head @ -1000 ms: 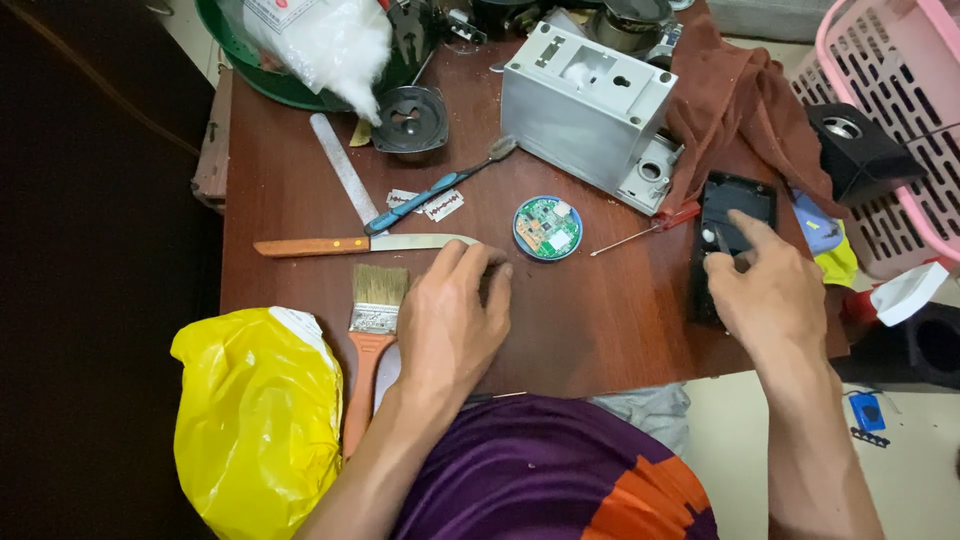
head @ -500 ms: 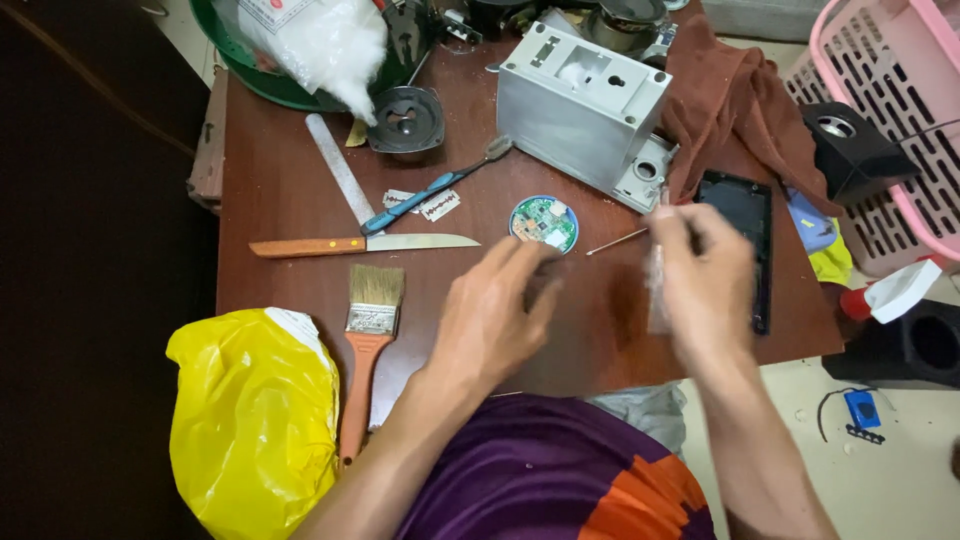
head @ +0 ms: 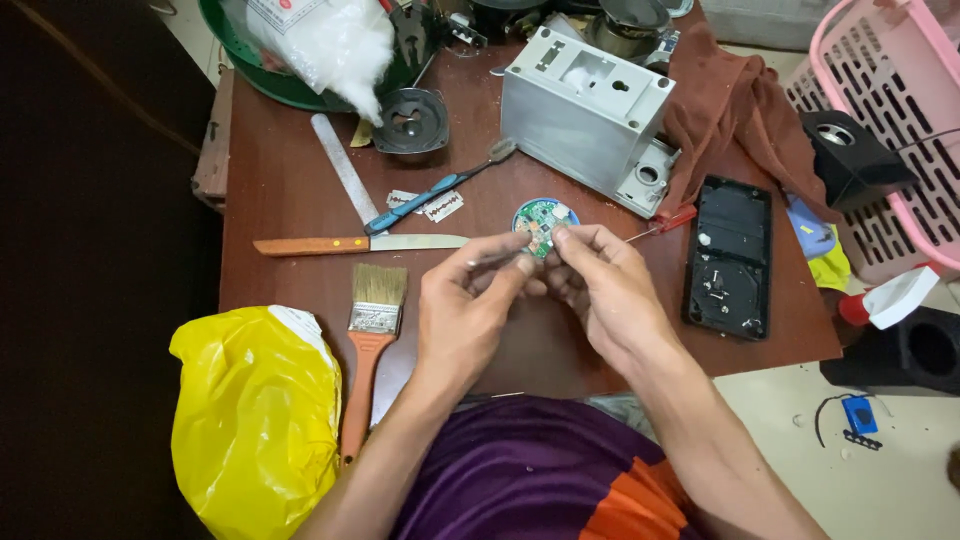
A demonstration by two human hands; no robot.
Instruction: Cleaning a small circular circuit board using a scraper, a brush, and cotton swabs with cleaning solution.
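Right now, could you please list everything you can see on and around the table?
table: 1, reddish brown, centre
circuit board: 1, round, green, just above the fingertips
knife: 1, wooden handle, left of centre
paintbrush: 1, orange handle, near edge
toothbrush: 1, blue, above the knife
ruler: 1, pale, upper left
grey box: 1, top centre
black panel: 1, right
cloth: 1, brown, upper right
screwdriver: 1, red handle, beside the box
yellow bag: 1, lower left
pink basket: 1, far right
left hand: pinching a small part I cannot identify
right hand: fingertips meeting the left's
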